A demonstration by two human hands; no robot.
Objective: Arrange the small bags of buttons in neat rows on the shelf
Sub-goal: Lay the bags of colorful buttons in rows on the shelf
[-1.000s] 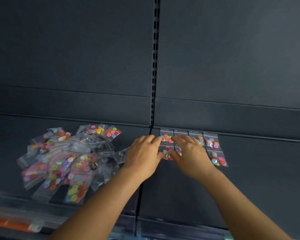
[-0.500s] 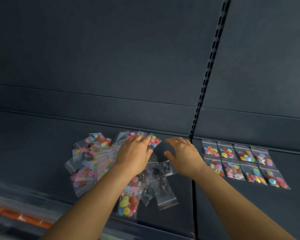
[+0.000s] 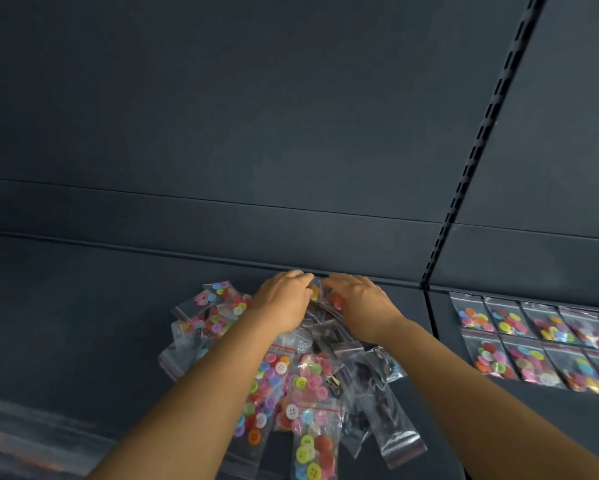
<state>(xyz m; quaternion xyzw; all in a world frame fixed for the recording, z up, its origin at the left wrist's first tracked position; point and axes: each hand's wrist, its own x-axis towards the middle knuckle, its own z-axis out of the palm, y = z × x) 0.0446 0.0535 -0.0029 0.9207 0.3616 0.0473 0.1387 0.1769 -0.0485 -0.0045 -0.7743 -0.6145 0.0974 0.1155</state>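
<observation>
Currently both hands sit together at the far edge of the loose heap of clear zip bags of coloured buttons [image 3: 291, 386]: left hand [image 3: 284, 303] and right hand [image 3: 360, 304] curl around one small bag [image 3: 320, 296], presumably for the tidy two-row grid of bags [image 3: 533, 341] at right on the dark shelf [image 3: 83, 323].

Under and between your hands lies a loose, overlapping pile of bags [image 3: 305, 393]: clear zip pouches of bright mixed buttons, a few holding dark metal pieces, lying flat at all angles. Well to the right of your right hand, the arranged bags [image 3: 533, 344] lie flat in two neat rows on the dark shelf [image 3: 83, 323].
</observation>
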